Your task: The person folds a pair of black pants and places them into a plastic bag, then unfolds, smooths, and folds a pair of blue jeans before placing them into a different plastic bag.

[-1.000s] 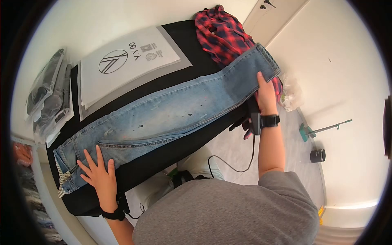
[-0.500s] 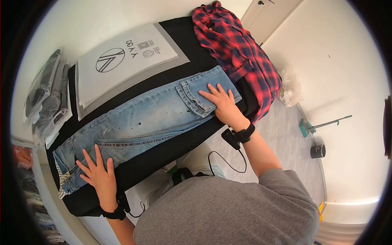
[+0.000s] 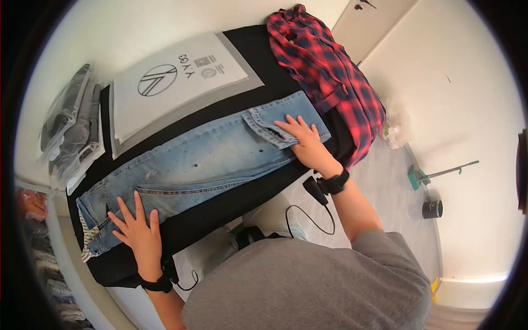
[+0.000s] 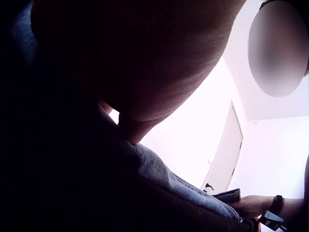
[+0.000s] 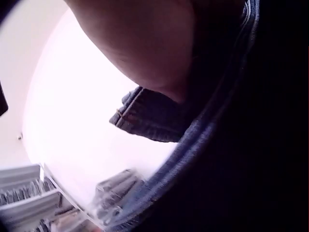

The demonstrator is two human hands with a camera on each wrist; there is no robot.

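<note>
Blue jeans (image 3: 220, 148) with dark specks lie lengthwise along the black-covered table (image 3: 187, 225), the hem end turned back over the leg at the right. On that turned-back part rests the right hand (image 3: 308, 144), fingers spread, close to the hem. The left hand (image 3: 142, 242) lies with spread fingers on the jeans near the waist end at the left. In the left wrist view, the left hand (image 4: 145, 58) is dark above the denim (image 4: 164, 176). The right wrist view has the right hand (image 5: 140, 48) over denim, with the raised hem (image 5: 149, 116) beside it.
A red plaid shirt (image 3: 335, 71) lies at the table's right end. Printed plastic bags (image 3: 181, 82) are stacked behind the jeans. Bagged dark garments (image 3: 71, 132) are at the far left, above shelves of clothes (image 3: 55, 269). A black bin (image 3: 432, 209) stands on the floor.
The right hand has moved left and inward from the extended hem, and the jeans' right end is now folded back. More of the plaid shirt shows. The left hand has stayed on the waist end.
</note>
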